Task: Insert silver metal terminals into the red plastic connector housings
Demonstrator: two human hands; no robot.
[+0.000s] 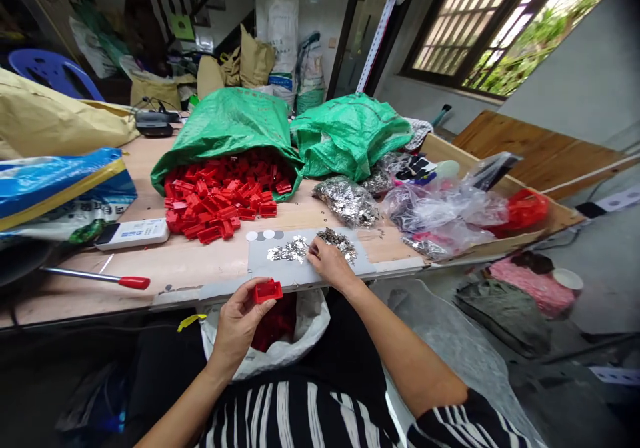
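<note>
My left hand (pixel 240 321) is closed on a small red plastic part (pixel 267 291), held just in front of the table edge above a white bag (pixel 300 331) on my lap with red parts in it. My right hand (pixel 330 261) rests on a grey board (pixel 300 265), its fingertips pinched in a scatter of small silver metal pieces (pixel 290 249); what they hold is too small to see. A second heap of the metal pieces (pixel 340 240) lies just past that hand.
A heap of red parts (pixel 220 201) spills from a green sack (pixel 230 125). Another green sack (pixel 350 131), a bag of metal pieces (pixel 347 201), clear plastic bags (pixel 450 208), a white remote (pixel 133 233) and a red-handled screwdriver (pixel 100 277) lie on the wooden table (pixel 175 261).
</note>
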